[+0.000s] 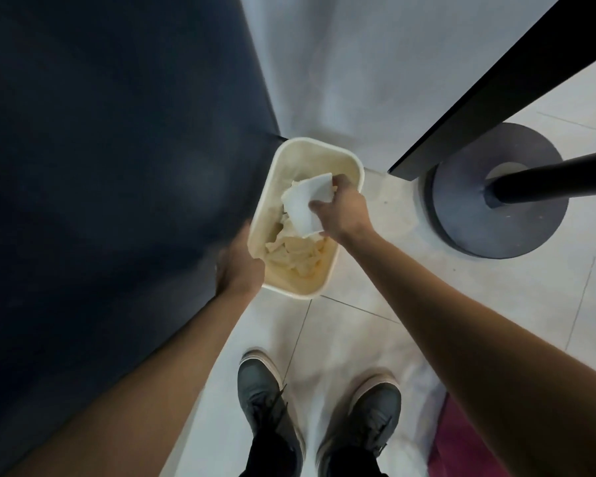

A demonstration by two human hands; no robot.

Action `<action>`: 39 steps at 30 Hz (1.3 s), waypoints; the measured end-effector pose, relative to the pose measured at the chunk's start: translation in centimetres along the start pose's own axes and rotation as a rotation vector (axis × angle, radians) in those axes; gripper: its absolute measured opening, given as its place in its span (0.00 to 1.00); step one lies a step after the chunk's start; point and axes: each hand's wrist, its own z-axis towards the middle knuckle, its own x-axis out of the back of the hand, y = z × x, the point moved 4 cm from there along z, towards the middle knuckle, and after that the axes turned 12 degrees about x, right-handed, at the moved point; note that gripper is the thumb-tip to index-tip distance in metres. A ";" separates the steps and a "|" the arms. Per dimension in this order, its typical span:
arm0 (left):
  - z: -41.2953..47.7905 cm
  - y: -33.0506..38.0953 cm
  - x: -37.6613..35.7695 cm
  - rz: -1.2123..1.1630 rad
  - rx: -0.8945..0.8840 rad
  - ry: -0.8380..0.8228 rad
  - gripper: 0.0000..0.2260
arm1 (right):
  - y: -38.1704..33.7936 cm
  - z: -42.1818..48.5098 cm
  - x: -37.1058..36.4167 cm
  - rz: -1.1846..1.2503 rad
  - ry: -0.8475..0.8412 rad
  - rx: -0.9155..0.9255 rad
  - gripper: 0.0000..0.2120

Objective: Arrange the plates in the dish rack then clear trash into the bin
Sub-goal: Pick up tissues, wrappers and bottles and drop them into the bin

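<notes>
A cream rectangular bin (353,168) stands on the tiled floor in front of my feet, with crumpled pale paper inside it. My right hand (341,208) hangs over the bin's opening and pinches a white paper napkin (305,204) that droops into the bin. My left hand (238,266) is at the bin's near left rim, beside a dark blue cabinet; its fingers are blurred and partly hidden, so its grip is unclear. No plates or dish rack are in view.
A dark blue cabinet front (100,166) fills the left side. A black table edge (496,84) and its round dark pedestal base (489,197) stand to the right of the bin. My two dark shoes (317,407) are on the light tiles. A magenta object (461,445) lies at bottom right.
</notes>
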 end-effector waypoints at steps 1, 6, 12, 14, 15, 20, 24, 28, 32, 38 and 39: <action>0.2 0.1 0.2 -0.002 -0.004 0.011 0.36 | -0.2 0.6 -0.4 -0.021 -0.008 0.010 0.24; 0.2 0.4 0.2 -0.047 -0.020 -0.029 0.30 | -1.0 3.1 -1.7 -0.176 -0.056 0.018 0.25; -1.6 0.5 0.2 0.014 0.029 -0.037 0.35 | -2.6 2.7 1.2 -0.194 -0.170 0.073 0.26; -3.8 0.9 0.8 -0.016 0.034 -0.047 0.35 | -3.3 1.5 3.2 -0.149 -0.173 0.044 0.23; -5.0 1.1 1.4 -0.023 0.023 -0.043 0.35 | -3.6 0.6 4.1 -0.137 -0.173 0.028 0.21; -10.5 3.6 5.0 -0.194 -0.085 -0.068 0.24 | -6.8 -5.8 7.8 -0.151 -0.183 0.065 0.08; -15.6 5.9 8.6 -0.304 -0.192 -0.088 0.11 | -9.9 -12.4 10.1 -0.107 -0.158 0.091 0.08; -22.2 7.8 13.6 -0.424 -0.229 -0.110 0.11 | -14.6 -19.5 14.0 0.003 -0.006 0.135 0.07; -30.3 10.5 19.0 -0.513 -0.211 -0.133 0.11 | -22.1 -26.8 17.8 -0.025 0.047 0.298 0.09; -40.6 11.6 27.0 -0.512 -0.359 -0.061 0.11 | -31.3 -36.0 21.6 -0.115 0.090 0.601 0.07; -42.5 11.4 28.5 -0.470 -0.399 0.008 0.11 | -32.4 -37.5 22.0 -0.140 0.074 0.640 0.07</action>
